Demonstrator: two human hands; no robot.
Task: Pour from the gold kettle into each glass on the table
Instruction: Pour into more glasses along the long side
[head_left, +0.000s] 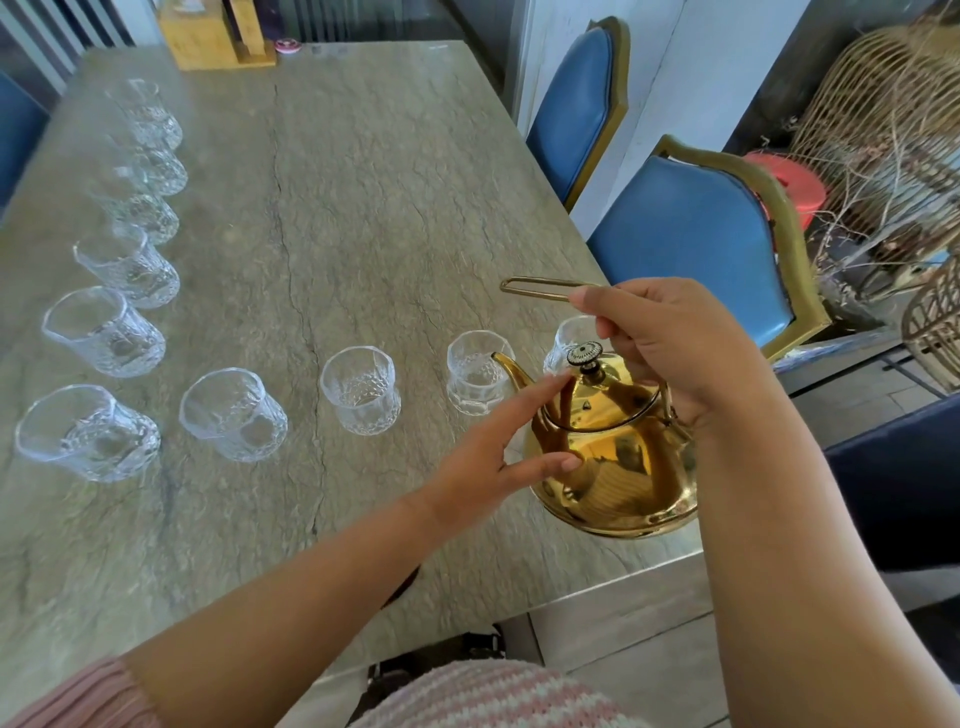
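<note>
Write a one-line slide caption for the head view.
Right hand lifts the gold kettle by its handle, left hand steadying it, beside clear glasses.

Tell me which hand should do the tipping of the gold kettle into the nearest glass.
Right. The right hand already grips the handle of the gold kettle, whose spout points at a glass. The left hand only rests open on the body.

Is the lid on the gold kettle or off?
On. The lid sits seated in the top of the gold kettle, its knob upright, with left hand fingers resting against the kettle.
</note>
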